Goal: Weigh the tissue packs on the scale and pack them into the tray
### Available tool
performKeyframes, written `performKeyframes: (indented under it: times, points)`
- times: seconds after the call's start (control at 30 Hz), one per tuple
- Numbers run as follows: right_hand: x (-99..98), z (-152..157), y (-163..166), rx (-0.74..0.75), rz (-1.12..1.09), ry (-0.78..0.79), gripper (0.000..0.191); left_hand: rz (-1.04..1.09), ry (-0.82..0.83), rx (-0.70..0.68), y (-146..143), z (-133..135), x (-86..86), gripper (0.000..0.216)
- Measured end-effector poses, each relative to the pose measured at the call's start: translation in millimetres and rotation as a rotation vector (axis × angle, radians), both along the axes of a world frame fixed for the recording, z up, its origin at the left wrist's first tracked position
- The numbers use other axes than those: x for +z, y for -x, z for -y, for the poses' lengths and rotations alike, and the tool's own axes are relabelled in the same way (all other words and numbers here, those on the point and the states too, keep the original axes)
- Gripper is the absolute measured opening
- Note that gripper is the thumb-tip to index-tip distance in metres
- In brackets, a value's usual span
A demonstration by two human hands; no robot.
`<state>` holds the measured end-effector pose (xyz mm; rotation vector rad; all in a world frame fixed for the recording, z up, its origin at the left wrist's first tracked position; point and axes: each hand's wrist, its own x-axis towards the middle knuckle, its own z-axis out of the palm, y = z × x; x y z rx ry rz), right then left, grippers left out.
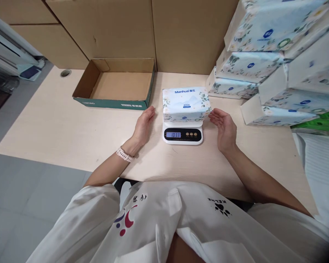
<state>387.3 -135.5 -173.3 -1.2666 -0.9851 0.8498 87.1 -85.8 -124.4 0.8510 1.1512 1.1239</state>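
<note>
Tissue pack [185,104] sits flat on top of a small white scale [183,136], printed face up, blue lettering on the upper side. The pack overhangs the scale platform on both ends. The scale's lit display [173,134] shows the digits 1033; a decimal mark cannot be made out.

Left hand [144,124]: open, fingers straight and together, palm turned toward the pack. It rests edge-down on the surface [57,128], just left of the scale, apart from the pack, and holds nothing. A pale wristband [124,155] is on that wrist.

Right hand [224,128]: open, fingers lightly curled, palm facing the pack's right end. Its fingertips [212,114] are at the pack's lower right corner; contact or a slight gap cannot be told. It grasps nothing.

Shallow cardboard tray [115,86] with a green outer wall lies behind the left hand, near the scale. A slanting stack of like tissue packs [276,62] stands to the right, well apart from the scale. Large cardboard boxes [126,29] line the back edge of the surface.
</note>
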Motion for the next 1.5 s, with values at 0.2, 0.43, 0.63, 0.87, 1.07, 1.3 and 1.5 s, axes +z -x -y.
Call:
performKeyframes:
  times: [0.2,0.43,0.63,0.87,1.07,1.3,1.5]
  points:
    - [-1.8,-0.4,-0.5,0.003,0.019,-0.01,0.062,-0.014,-0.005,-0.01,0.3,-1.5,-2.6,0.055]
    - [-1.6,-0.9,-0.6,0.002,0.025,0.0,0.066,-0.04,-0.023,0.006,-0.1,-2.2,-7.3,0.059]
    - [-2.4,-1.0,-1.4,0.0,0.03,-0.008,0.066,-0.051,-0.033,-0.007,1.2,-1.8,-8.9,0.053]
    - [-1.8,-0.4,-1.8,0.007,0.045,-0.009,0.064,-0.069,-0.04,-0.011,2.5,-1.6,-9.9,0.051]
    - [-1.6,0.0,-1.0,0.007,0.036,-0.008,0.065,-0.072,-0.049,-0.027,4.2,-2.1,-11.1,0.05]
    - [3.6,4.7,1.2,0.012,0.105,-0.064,0.063,-0.102,-0.071,-0.055,4.7,-1.6,-15.9,0.056]
    - [17.9,8.6,14.9,0.135,0.198,-0.045,0.081,-0.187,-0.221,-0.183,0.1,5.4,-4.4,0.064]
